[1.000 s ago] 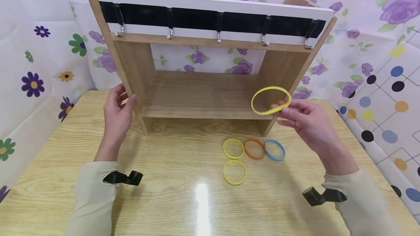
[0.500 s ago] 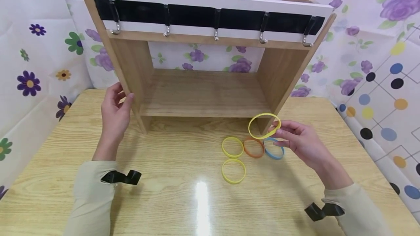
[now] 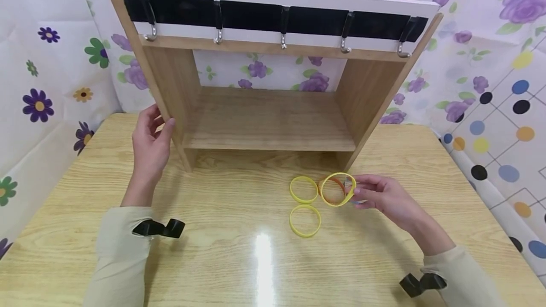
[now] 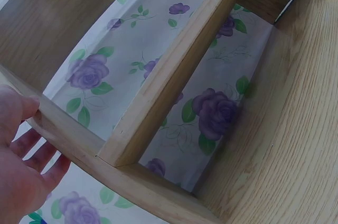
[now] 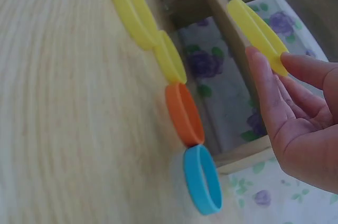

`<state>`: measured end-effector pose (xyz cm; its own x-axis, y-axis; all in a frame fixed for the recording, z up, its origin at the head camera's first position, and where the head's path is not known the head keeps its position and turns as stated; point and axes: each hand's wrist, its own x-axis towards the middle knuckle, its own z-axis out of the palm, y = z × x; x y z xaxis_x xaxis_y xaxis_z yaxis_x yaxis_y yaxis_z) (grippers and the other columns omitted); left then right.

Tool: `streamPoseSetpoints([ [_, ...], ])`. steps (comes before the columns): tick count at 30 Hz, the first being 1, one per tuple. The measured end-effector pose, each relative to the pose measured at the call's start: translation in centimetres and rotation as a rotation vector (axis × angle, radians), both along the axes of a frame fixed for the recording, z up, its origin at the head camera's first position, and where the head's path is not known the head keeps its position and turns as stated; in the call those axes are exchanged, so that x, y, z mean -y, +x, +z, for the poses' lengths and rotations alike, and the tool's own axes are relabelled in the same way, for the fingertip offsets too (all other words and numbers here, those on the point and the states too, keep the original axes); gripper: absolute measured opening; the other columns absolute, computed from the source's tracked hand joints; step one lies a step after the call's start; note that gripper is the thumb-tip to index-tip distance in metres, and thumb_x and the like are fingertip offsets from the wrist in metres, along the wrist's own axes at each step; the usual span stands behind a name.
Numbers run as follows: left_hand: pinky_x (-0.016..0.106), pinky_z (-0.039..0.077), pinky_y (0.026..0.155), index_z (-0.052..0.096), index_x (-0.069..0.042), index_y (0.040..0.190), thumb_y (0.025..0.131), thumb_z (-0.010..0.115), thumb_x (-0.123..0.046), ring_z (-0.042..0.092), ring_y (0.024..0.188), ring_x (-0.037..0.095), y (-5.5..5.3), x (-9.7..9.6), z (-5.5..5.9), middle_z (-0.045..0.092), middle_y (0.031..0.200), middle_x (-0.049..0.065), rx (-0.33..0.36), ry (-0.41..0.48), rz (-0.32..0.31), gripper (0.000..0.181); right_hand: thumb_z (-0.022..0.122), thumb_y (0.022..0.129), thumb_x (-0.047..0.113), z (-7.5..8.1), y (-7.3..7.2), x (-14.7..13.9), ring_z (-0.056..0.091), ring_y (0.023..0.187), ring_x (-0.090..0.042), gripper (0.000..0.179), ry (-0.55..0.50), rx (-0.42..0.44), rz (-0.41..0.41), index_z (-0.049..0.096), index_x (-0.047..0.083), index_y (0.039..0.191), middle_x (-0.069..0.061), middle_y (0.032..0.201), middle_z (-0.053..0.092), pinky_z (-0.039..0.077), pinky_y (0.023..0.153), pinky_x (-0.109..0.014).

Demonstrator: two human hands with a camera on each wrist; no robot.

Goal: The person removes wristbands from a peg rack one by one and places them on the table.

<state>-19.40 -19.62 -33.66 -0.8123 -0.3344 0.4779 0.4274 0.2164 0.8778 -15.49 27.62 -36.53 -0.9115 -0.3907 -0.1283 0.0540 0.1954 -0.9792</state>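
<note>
My left hand (image 3: pixel 151 143) holds the left side panel of a wooden rack (image 3: pixel 268 148), thumb in front and fingers behind, as the left wrist view also shows. In my right hand (image 3: pixel 384 200) a yellow silicone wristband (image 5: pixel 259 34) is pinched between thumb and fingers, raised above the table. Under it lie an orange wristband (image 5: pixel 185 113) and a blue wristband (image 5: pixel 202 182); the head view shows the blue one mostly hidden by the hand. Two more yellow wristbands lie to the left, one farther back (image 3: pixel 291 188), one nearer (image 3: pixel 304 236).
Several metal hooks (image 3: pixel 283 41) hang from the black-and-white rail (image 3: pixel 251 18) across the rack's top. The rack stands at the back of the wood-grain table (image 3: pixel 222 250). Flowered cloth (image 3: pixel 64 75) covers the walls behind and beside it.
My right hand has come down and slightly left with the yellow wristband, from in front of the rack's right side to over the orange and blue ones. The left hand keeps its hold.
</note>
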Motion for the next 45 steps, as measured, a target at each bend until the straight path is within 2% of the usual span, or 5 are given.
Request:
streamPoseSetpoints([
  [9,0.027,0.042,0.090,0.046,-0.002,0.136,0.098,0.053,-0.003,0.051,0.117,0.018,0.1,0.0,0.3,0.052,0.128,0.008,0.051,-0.022,0.002,0.039,0.064,0.093,0.009,-1.2,0.7,-1.2,0.066,0.095,-0.023,0.052,0.070,0.110,0.030,0.042,-0.018,0.131,-0.017,0.108,0.066,0.054,0.081,-0.036],
  [18,0.025,0.042,0.088,0.048,-0.001,0.135,0.097,0.054,-0.002,0.052,0.114,0.016,0.2,-0.1,0.4,0.054,0.123,0.003,0.045,-0.007,0.006,0.038,0.065,0.089,0.003,-2.7,1.2,-1.9,0.066,0.097,-0.025,0.054,0.090,0.159,0.089,0.042,-0.017,0.133,-0.019,0.109,0.065,0.054,0.081,-0.039],
  [25,0.026,0.042,0.089,0.048,-0.003,0.135,0.097,0.054,-0.002,0.052,0.115,0.017,0.4,-0.1,0.4,0.053,0.124,0.005,0.053,-0.006,0.004,0.038,0.061,0.094,0.007,-3.3,1.3,-1.8,0.067,0.095,-0.027,0.050,0.083,0.166,0.127,0.041,-0.019,0.132,-0.019,0.107,0.065,0.054,0.079,-0.042],
  [33,0.027,0.042,0.090,0.047,-0.003,0.136,0.098,0.054,-0.004,0.051,0.117,0.018,0.3,0.0,0.2,0.052,0.128,0.008,0.066,-0.014,-0.001,0.039,0.063,0.093,0.009,-3.5,1.3,-1.3,0.066,0.088,-0.024,0.045,0.209,0.118,0.135,0.049,-0.016,0.129,-0.017,0.101,0.067,0.056,0.075,-0.039],
  [45,0.028,0.041,0.093,0.047,-0.005,0.137,0.097,0.055,-0.007,0.049,0.118,0.017,0.3,0.0,0.5,0.052,0.130,0.007,0.096,0.028,0.024,0.040,0.064,0.093,0.012,-2.2,0.7,-0.9,0.066,0.076,-0.020,0.035,0.494,-0.120,0.149,0.062,-0.008,0.121,-0.008,0.093,0.066,0.055,0.066,-0.031],
])
